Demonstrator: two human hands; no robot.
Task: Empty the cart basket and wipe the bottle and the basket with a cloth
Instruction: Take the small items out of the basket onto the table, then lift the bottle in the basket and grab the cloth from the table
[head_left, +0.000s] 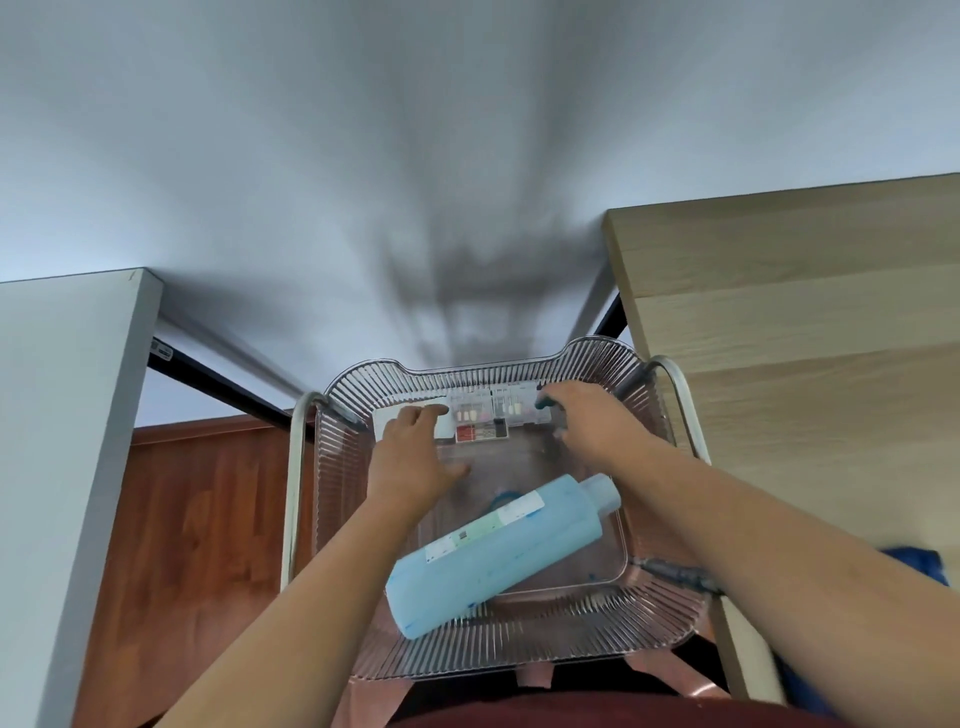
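Observation:
A clear ribbed plastic cart basket (343, 499) sits on a metal cart frame below me. A large light-blue bottle (493, 556) with a white label lies on its side in the basket, cap toward the right. At the basket's far wall stands a clear compartment box (493, 415) with small red and white items, and a white flat piece lies left of it. My left hand (415, 457) reaches in with fingers spread, its tips on the white piece. My right hand (592, 421) rests on the right end of the box. Whether either hand grips is unclear.
A light wooden tabletop (800, 322) stands right of the cart, with a blue cloth (914, 558) at its near edge behind my right forearm. A white cabinet side (67, 467) is on the left, a brown wooden floor (208, 509) below, and a white wall behind.

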